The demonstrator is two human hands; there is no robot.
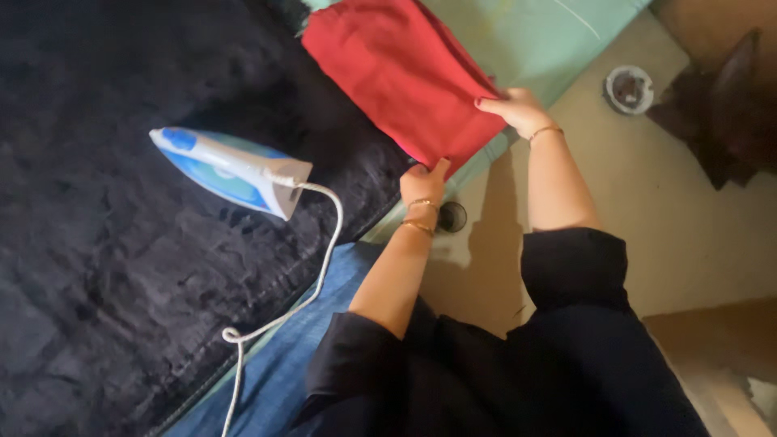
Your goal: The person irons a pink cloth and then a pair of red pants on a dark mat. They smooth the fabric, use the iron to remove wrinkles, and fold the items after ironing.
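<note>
A folded red cloth (396,69) lies across the edge of a dark fuzzy blanket (97,267) and a pale green sheet (518,36). My left hand (424,181) pinches the cloth's near corner, thumb on top. My right hand (518,109) grips the cloth's right edge, fingers curled over it. Both wrists wear thin gold bangles. A blue and white clothes iron (231,171) rests on the blanket to the left of my left hand, apart from it.
The iron's white cord (320,279) trails down over blue denim cloth (267,372). A round floor drain (629,87) and a small dark round object (452,216) sit on the beige floor. A dark shape (720,105) stands at the right.
</note>
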